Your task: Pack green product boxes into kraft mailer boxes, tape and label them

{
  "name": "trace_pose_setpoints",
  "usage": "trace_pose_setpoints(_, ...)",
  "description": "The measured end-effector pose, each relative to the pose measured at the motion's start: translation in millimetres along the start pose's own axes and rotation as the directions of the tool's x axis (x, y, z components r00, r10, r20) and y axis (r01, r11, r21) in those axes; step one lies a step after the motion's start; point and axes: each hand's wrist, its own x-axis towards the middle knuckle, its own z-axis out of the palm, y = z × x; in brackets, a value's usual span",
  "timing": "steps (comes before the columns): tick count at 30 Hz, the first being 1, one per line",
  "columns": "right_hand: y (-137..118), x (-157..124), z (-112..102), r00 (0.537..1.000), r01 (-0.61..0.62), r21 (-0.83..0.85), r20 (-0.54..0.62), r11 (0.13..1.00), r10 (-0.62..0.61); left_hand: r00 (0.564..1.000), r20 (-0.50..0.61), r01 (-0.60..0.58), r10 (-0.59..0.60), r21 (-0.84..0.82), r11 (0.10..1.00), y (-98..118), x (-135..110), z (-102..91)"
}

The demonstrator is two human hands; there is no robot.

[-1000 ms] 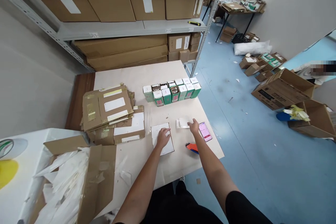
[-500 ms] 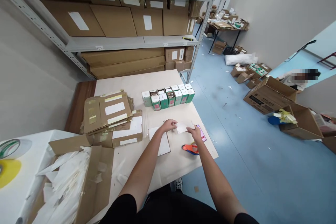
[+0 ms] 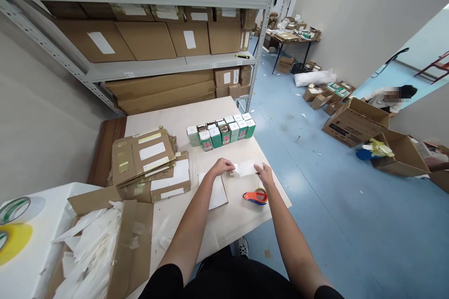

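Above the white table (image 3: pixel 168 117), a small white slip of paper (image 3: pixel 245 168) is stretched between my two hands. My left hand (image 3: pixel 223 167) pinches its left end, and my right hand (image 3: pixel 264 173) grips the right end between thumb and fingers. Below my right hand lies an orange and blue tape dispenser (image 3: pixel 255 196). A flat white sheet or card (image 3: pixel 217 194) with a brown edge lies partly under my left forearm. Beyond my hands stand rows of small green and white boxes (image 3: pixel 242 130), a few with open tops.
Flattened cardboard (image 3: pixel 129 154) is stacked at the left. An open carton (image 3: pixel 131 243) of white paper strips stands nearer me. Metal shelving (image 3: pixel 154 68) with cartons rises behind the table. At the right, a person (image 3: pixel 382 96) is beside a large open box (image 3: pixel 354 121).
The slip of paper now lies flatter and shows more of its face. My right hand has shifted its hold at the right end. The pink-edged object near it no longer shows.
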Motion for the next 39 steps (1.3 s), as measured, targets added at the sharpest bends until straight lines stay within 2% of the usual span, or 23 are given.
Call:
trace_pose_setpoints(3, -8, 0, -16, 0.999, -0.021, 0.101, -0.04, 0.995, 0.025, 0.995, -0.079, -0.056, 0.054, -0.026, 0.998, 4, -10, -11.9)
trace_pose_setpoints(5, -15, -1, -19, 0.999, -0.033, 0.132, -0.005, 0.991, 0.034, 0.989, -0.116, -0.095, 0.091, -0.028, 0.995, 7, -11, -8.8)
trace_pose_setpoints(7, -24, -5, -13, 0.998, -0.037, 0.192, 0.049, 0.981, 0.028, 0.986, -0.141, -0.09, 0.09, 0.009, 0.996, 9, -8, 4.3)
trace_pose_setpoints(9, -31, -11, -1, 0.996, -0.024, 0.237, 0.09, 0.971, 0.002, 0.972, -0.216, -0.08, 0.093, 0.068, 0.994, 11, -4, 20.7)
trace_pose_setpoints(12, -39, -23, 17, 0.992, 0.001, 0.211, 0.124, 0.977, -0.028, 0.955, -0.281, -0.07, 0.096, 0.101, 0.992, 12, -11, 34.2)
trace_pose_setpoints(15, -45, -36, 33, 0.98, 0.018, 0.151, 0.194, 0.988, -0.048, 0.93, -0.349, -0.12, 0.117, 0.012, 0.993, 15, -39, 29.9)
trace_pose_setpoints(18, -48, -47, 56, 0.948, 0.032, 0.111, 0.311, 0.993, -0.065, 0.939, -0.304, -0.184, 0.163, -0.042, 0.982, 16, -82, 23.3)
trace_pose_setpoints(20, -49, -54, 77, 0.928, 0.034, 0.112, 0.364, 0.993, -0.073, 0.956, -0.257, -0.158, 0.144, -0.035, 0.987, 13, -114, 24.3)
trace_pose_setpoints(22, -50, -63, 98, 0.912, 0.025, 0.14, 0.402, 0.99, -0.08, 0.951, -0.292, -0.117, 0.104, -0.028, 0.993, 8, -143, 29.3)
trace_pose_setpoints(24, -52, -75, 115, 0.907, 0.008, 0.17, 0.414, 0.985, -0.079, 0.911, -0.405, -0.108, 0.082, -0.041, 0.993, 2, -167, 36.0)
trace_pose_setpoints(26, -54, -90, 122, 0.91, -0.009, 0.164, 0.409, 0.986, -0.06, 0.835, -0.546, -0.141, 0.068, -0.092, 0.986, 0, -187, 42.8)
trace_pose_setpoints(28, -57, -106, 119, 0.899, -0.024, 0.12, 0.436, 0.992, -0.031, 0.756, -0.653, -0.205, 0.043, -0.173, 0.963, 3, -202, 49.8)
trace_pose_setpoints(31, -61, -129, 103, 0.832, -0.023, 0.063, 0.554, 0.998, -0.016, 0.669, -0.743, -0.298, -0.006, -0.276, 0.914, 16, -218, 61.9)
trace_pose_setpoints(34, -68, -148, 89, 0.8, -0.007, 0.095, 0.597, 0.995, -0.052, 0.636, -0.771, -0.366, -0.031, -0.336, 0.868, 32, -228, 76.6)
trace_pose_setpoints(39, -82, -164, 75, 0.813, 0.029, 0.154, 0.572, 0.988, -0.113, 0.626, -0.779, -0.435, -0.033, -0.385, 0.814, 51, -235, 99.1)
